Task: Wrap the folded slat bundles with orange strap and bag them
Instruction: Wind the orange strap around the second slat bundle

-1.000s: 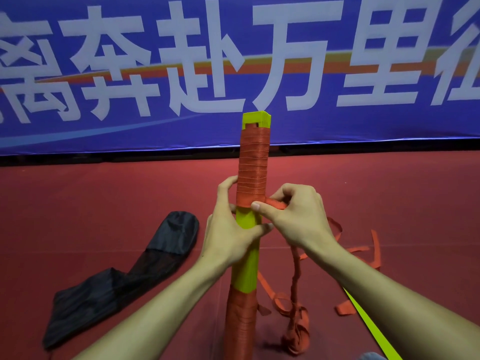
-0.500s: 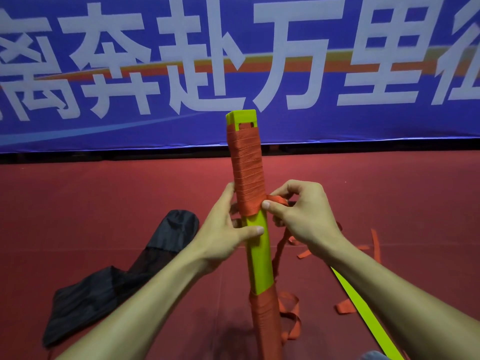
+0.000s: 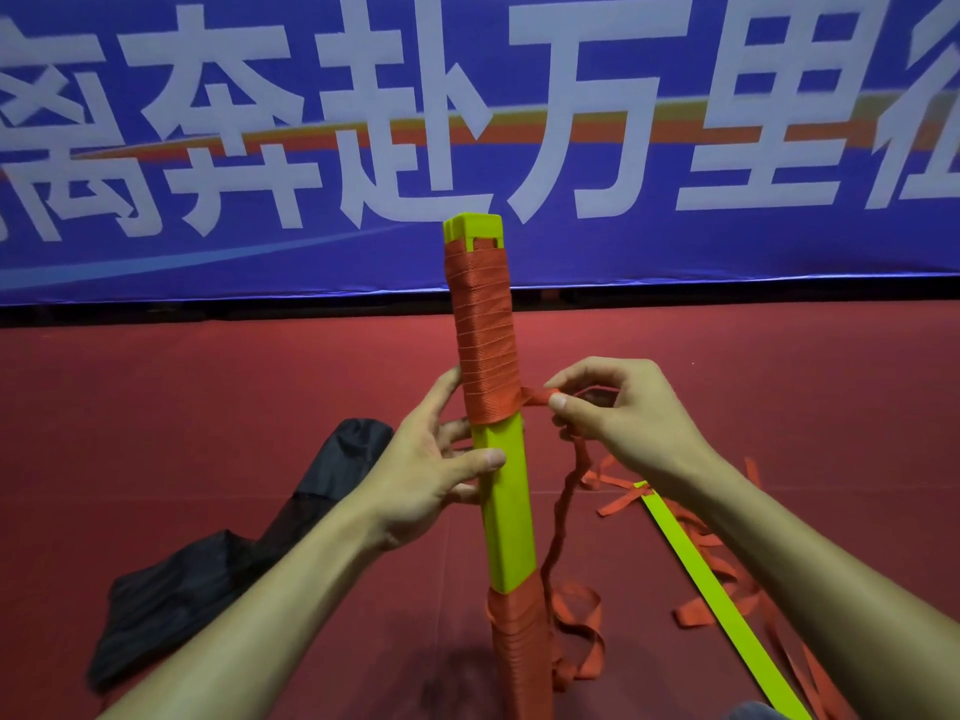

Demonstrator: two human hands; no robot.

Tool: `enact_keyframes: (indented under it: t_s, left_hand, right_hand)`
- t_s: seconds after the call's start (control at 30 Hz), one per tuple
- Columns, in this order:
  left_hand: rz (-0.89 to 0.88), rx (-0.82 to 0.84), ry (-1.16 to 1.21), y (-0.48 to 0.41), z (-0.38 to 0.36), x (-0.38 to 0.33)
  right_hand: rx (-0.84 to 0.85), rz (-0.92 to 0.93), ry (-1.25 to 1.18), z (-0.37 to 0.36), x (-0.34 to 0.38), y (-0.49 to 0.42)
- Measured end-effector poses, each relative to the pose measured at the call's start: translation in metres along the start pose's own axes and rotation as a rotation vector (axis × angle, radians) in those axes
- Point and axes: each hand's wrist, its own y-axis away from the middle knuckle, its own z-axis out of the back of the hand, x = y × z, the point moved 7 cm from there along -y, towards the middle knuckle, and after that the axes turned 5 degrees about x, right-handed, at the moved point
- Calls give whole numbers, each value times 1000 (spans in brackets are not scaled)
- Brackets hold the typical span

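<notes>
Bundle (image 3: 506, 504) upright at frame centre; left hand (image 3: 423, 472) wraps it loosely, thumb across front; right hand (image 3: 621, 415) pinches strap (image 3: 535, 398) at wrap's lower edge; keep tension, overlap turns downward; bag (image 3: 228, 558) lower left on floor.

Both forearms are bare to the frame's edge, with no sleeves showing. The left hand (image 3: 421, 475) and right hand (image 3: 623, 413) wear no gloves.

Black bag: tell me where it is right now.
In the head view the black bag lies flat on the red floor at lower left, left of the upright slat bundle and partly behind the left forearm.
</notes>
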Motion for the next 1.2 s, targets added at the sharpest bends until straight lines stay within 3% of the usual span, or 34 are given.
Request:
enact_keyframes:
  t_s: [0.1,0.2,0.43,0.57,0.73,0.97,1.07,1.2]
  left_hand:
    - [-8,-15,9,2,2,-1]
    - [-7,15,23,3,0,-1]
    - [-3,24,4,3,2,3]
    - [-8,20,3,2,0,1]
    - [-2,30,-6,2,0,3]
    - [-3,3,-1,3,3,4]
    - [-7,-8,-8,3,4,2]
    - [5,-19,-53,3,4,2]
  right_hand:
    - [75,29,207,-1,-4,-2]
    - [21,116,393,1,-2,-3]
    - [-63,182,468,11,-2,0]
    - [-28,157,407,8,-6,1]
    - [65,67,-44,2,-11,2]
    - [61,25,-281,0,-14,4]
    - [4,7,-225,4,-18,0]
    - [68,-23,40,5,-26,-3]
